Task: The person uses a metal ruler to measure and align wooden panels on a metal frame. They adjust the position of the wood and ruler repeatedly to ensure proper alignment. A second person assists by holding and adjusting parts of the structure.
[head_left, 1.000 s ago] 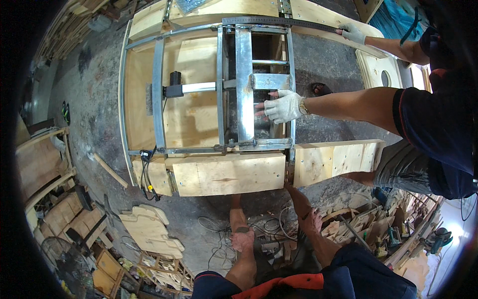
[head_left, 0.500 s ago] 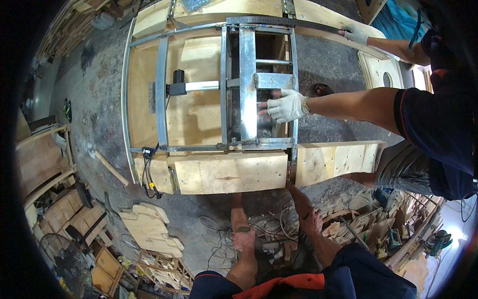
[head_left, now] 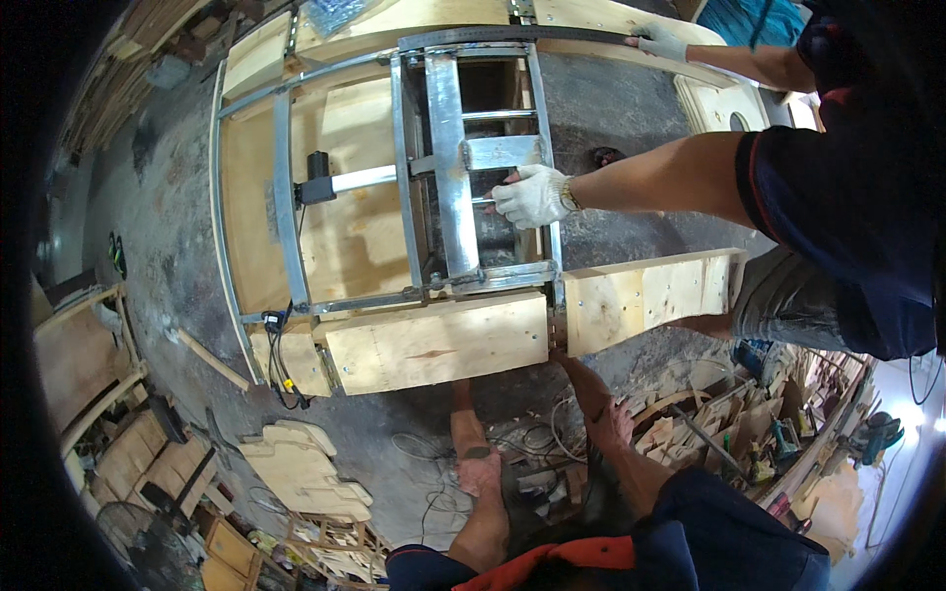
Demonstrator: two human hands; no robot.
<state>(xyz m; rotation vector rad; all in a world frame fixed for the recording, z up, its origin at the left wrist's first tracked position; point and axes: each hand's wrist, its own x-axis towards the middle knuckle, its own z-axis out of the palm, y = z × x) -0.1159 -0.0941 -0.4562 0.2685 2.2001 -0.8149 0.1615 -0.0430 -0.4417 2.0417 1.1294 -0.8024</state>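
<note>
on the littered workshop floor (head_left: 177,197) a wooden frame (head_left: 434,345) seems steadied while a co-worker's gloved hand (head_left: 532,195) grips its metal linkage (head_left: 448,167); left hand and right hand vanish under the frame's near board, grip untellable; steadiness needed next.

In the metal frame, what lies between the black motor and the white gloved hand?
In the head view, a silver rod runs from the black motor across a thin upright bar toward the wide steel bar beside the gloved hand.
</note>
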